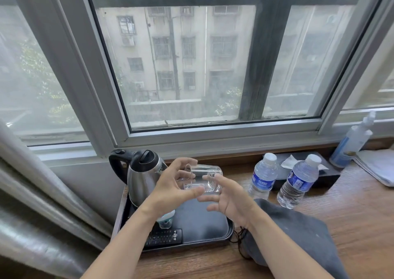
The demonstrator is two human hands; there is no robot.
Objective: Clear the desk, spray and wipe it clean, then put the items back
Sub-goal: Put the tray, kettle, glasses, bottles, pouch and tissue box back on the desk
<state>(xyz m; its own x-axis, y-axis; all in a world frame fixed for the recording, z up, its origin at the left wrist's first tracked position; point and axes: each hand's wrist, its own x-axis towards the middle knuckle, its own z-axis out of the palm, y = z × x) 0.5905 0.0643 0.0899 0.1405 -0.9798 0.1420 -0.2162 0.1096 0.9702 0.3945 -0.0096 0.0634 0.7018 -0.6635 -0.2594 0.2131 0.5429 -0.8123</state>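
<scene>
Soft window [191,55] daylight, warped edges

A single head-worn camera looked forward and down from above the near edge of the tabletop [351,214], facing the window [191,65] that filled the upper half of the view. It sat close: both forearms entered from the bottom edge and the hands met near the centre, just above the black tray [204,225]. The wide lens bowed the window frame. Left of the tray a curtain [32,193] showed; right of it the tabletop ran out of view.
</scene>
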